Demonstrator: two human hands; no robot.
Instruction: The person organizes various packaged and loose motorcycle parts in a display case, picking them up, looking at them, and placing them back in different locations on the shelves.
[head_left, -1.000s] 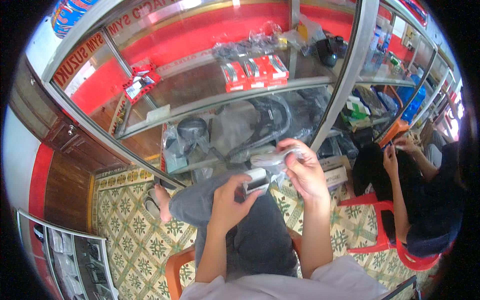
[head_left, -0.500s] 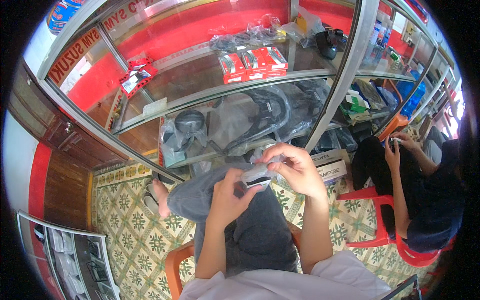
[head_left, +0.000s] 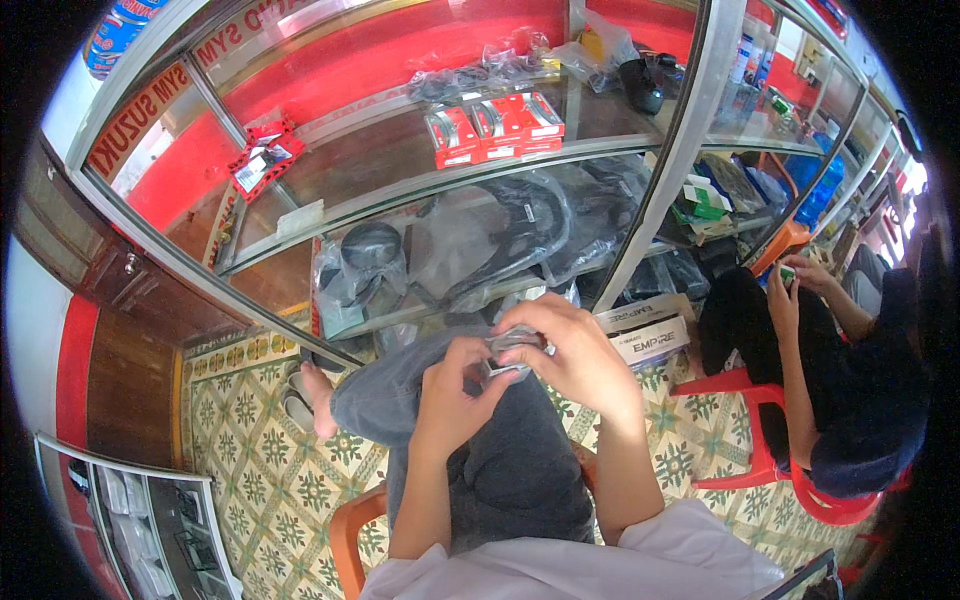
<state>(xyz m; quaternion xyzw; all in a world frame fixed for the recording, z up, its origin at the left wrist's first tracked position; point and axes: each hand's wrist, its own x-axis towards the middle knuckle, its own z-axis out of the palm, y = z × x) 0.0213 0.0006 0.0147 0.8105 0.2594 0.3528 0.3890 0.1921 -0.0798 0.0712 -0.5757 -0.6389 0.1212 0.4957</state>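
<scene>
Between my two hands, above my knees, is a small clear plastic bag (head_left: 515, 341) with a dark piece and a pale edge inside; its exact kind does not show. My left hand (head_left: 452, 392) is closed on its near-left side, thumb and fingers pinching the lower edge. From the right, my right hand (head_left: 565, 350) is closed over the bag, its curled fingers covering much of it.
Ahead stands a glass display case (head_left: 400, 185) with red-and-white boxes (head_left: 497, 130) and plastic-wrapped black parts (head_left: 535, 225). A long carton (head_left: 650, 340) lies low at right. A co-worker (head_left: 850, 400) sits on a red plastic chair (head_left: 745, 425), holding something small.
My right hand has come down and its fingers have folded over the bag, hiding more of it. My left hand keeps its hold. The view has shifted slightly.
</scene>
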